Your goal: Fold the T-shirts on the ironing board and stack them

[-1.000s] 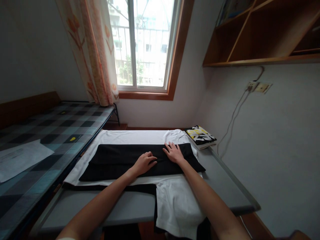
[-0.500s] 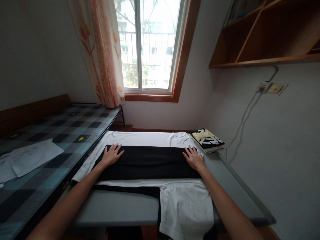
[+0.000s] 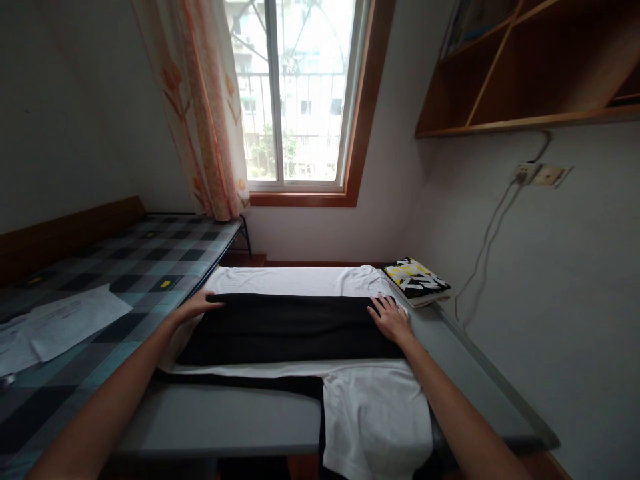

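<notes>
A white garment [image 3: 285, 280] is spread across a grey padded board [image 3: 235, 413], with a long folded black cloth [image 3: 295, 327] lying over its middle. Its white sleeve [image 3: 377, 417] hangs toward me over the board's near edge, with black fabric beside it. My left hand [image 3: 197, 305] is closed at the far left corner of the black cloth, thumb on top and the other fingers partly hidden. Flat on the right end of the black cloth rests my right hand [image 3: 390, 319], fingers spread.
To the left stands a bed with a checked mattress [image 3: 170, 253] and loose papers [image 3: 75, 320]. A patterned black, white and yellow folded item [image 3: 416, 277] lies at the board's far right. Cords hang from a wall socket [image 3: 525, 175] below wooden shelves [image 3: 500, 80].
My left hand has moved left from lying spread on the black cloth to its corner and closed there. The white fabric's left end has shifted right. My right hand stays in place.
</notes>
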`<action>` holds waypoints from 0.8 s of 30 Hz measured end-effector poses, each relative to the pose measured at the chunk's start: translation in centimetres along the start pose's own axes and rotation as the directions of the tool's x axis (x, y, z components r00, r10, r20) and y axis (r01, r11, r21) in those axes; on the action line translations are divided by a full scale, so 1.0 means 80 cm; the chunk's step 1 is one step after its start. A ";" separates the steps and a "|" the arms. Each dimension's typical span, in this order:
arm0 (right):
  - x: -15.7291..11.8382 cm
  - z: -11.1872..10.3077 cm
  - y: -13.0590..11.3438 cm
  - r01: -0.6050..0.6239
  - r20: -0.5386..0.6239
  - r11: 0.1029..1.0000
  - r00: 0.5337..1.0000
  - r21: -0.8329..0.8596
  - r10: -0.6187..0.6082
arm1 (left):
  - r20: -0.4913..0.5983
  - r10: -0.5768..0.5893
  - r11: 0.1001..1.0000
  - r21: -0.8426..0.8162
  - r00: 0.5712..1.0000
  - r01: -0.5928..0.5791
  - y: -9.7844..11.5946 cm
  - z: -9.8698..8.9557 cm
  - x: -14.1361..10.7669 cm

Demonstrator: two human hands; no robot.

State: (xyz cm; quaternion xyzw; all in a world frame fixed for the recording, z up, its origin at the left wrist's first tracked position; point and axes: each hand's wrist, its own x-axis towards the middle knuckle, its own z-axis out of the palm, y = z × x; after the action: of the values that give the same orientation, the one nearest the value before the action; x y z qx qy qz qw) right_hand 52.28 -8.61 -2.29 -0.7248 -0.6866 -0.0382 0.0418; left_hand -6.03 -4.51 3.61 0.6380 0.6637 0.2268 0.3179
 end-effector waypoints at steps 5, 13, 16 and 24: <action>0.000 0.001 0.001 0.002 0.001 1.000 1.000 0.003 -0.002 | 0.082 0.038 0.999 0.013 0.996 -0.039 -0.001 0.001 -0.023; 0.001 0.002 0.001 0.003 -0.019 1.000 1.000 0.001 -0.003 | -0.284 0.010 0.882 0.454 0.959 0.125 0.002 0.029 -0.050; -0.001 -0.001 0.000 0.004 -0.047 1.000 0.999 0.000 -0.004 | -0.316 -0.026 0.788 0.577 0.948 0.214 0.011 0.039 -0.060; -0.003 -0.001 0.000 0.017 -0.057 1.000 0.998 -0.012 -0.018 | -0.154 -0.103 0.871 0.463 0.983 0.163 0.017 0.023 -0.057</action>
State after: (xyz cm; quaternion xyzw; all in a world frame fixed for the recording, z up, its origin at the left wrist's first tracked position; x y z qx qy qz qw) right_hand 52.25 -8.84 -2.21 -0.7175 -0.6913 -0.0631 0.0568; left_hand -3.82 -9.07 3.89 0.6337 0.7598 0.0744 0.1252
